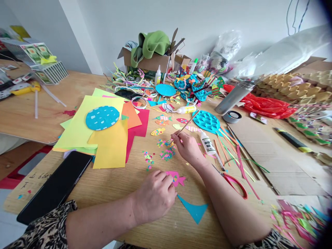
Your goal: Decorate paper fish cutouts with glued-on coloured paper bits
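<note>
My right hand [188, 145] is closed on a thin wooden stick [188, 122], its lower end over small coloured paper bits [167, 153]. Below it, my left hand [157, 193] has its fingers curled at the left end of a pink paper fish [178, 178] with small coloured pieces on it. Whether those fingers pinch the fish or only rest on it is hidden. A blue paper scrap [194, 208] lies just right of my left hand. Several decorated paper fish [158, 131] lie beyond my right hand. Round paper dots [148, 159] are scattered to the left.
Coloured sheets [110, 148] and a black phone [55, 186] lie at left. Right of my right hand are a glue bottle [207, 142], red-handled scissors [236, 185], paper strips [242, 162] and cardboard [275, 155]. A metal flask [234, 97] stands farther back, near a blue textured oval [206, 121].
</note>
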Available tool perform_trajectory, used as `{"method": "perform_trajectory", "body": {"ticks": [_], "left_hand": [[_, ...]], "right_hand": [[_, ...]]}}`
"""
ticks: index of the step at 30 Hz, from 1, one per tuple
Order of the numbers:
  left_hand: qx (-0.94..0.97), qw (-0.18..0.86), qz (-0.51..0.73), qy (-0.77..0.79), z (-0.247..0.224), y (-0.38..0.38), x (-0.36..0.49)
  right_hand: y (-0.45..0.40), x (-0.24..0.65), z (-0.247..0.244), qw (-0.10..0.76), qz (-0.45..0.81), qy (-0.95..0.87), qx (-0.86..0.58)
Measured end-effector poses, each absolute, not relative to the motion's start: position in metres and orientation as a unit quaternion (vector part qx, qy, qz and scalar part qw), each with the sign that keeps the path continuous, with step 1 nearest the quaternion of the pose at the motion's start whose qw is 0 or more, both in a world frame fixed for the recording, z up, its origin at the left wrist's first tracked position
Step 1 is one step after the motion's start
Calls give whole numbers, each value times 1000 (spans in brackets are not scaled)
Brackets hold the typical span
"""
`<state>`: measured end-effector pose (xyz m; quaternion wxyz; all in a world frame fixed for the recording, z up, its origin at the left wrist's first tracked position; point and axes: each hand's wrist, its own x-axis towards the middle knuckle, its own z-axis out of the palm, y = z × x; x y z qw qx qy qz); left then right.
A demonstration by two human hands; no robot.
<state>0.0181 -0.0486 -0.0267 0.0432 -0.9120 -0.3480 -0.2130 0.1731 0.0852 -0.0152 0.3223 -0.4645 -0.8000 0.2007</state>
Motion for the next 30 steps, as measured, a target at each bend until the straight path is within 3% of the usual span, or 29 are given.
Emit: {"method": "perform_trajectory", "body": {"ticks": [15, 30], "left_hand": [[-910, 47, -218, -349, -27, -48, 18], [-895, -42, -250, -366, -22, -43, 14]], "right_hand": [[61, 194, 13, 399, 291, -718, -491], [12, 198, 18, 242, 234, -864, -373]]}}
